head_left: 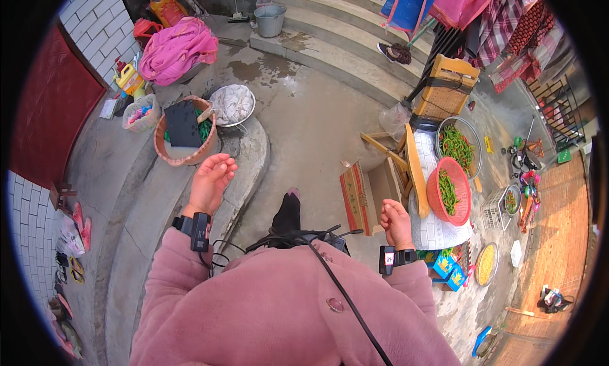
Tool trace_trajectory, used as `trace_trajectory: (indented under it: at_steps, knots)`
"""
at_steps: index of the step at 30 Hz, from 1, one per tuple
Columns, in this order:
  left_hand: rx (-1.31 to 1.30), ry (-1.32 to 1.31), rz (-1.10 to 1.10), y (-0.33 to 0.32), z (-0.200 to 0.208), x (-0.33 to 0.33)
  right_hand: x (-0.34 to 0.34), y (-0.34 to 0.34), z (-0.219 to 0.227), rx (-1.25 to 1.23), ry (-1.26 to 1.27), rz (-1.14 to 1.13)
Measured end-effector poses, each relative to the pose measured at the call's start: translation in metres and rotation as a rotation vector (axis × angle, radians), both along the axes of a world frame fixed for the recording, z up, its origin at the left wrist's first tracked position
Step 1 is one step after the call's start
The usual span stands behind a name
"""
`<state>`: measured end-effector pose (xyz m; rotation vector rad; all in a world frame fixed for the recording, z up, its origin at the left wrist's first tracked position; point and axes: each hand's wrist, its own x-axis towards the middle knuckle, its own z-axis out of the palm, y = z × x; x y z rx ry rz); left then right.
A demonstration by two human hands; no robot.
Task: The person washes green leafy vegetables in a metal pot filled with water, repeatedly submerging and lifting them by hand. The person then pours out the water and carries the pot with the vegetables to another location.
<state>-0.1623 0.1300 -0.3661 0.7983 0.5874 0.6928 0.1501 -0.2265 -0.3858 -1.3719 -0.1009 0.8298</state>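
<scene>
My left hand (214, 179) is raised with its fingers loosely bent and a little apart, nothing visible in it. Close beyond it stands a pink-brown basket (167, 151) holding a flat dark panel (183, 125) and something green; the hand does not touch it. My right hand (397, 222) has its fingers curled in, with no object showing. Nearest to it are an open cardboard box (355, 201) and a wooden chair (417, 175). To its right, a red plastic colander (462, 204) of green peppers (447, 193) rests on a white cloth-like cover (424, 229).
A metal basin (254, 112) with pale cloth sits on the curved concrete ledge (257, 147). Concrete steps (336, 52) rise ahead, with a grey bucket (270, 24) beside them. A large sieve (477, 166) of peppers, blue boxes (454, 278) and hanging cloths (501, 29) are on the right.
</scene>
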Motion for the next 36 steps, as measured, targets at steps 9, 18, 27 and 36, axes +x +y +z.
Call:
trace_trajectory:
  at_steps: [9, 18, 27, 36]
  knots:
    - [-0.088, -0.542, -0.037, 0.178, 0.013, 0.231, 0.233, 0.205, 0.027, -0.009, -0.104, 0.022]
    - [-0.008, -0.064, 0.139, 0.308, 0.021, 0.403, 0.429, 0.381, 0.021, -0.143, -0.066, 0.069]
    - [-0.039, -0.206, 0.391, 0.423, 0.061, 0.511, 0.617, 0.591, 0.075, 0.202, -0.089, 0.291]
    - [0.007, -0.239, 0.522, 0.55, 0.042, 0.576, 0.71, 0.763, 0.092, 0.333, -0.111, 0.404]
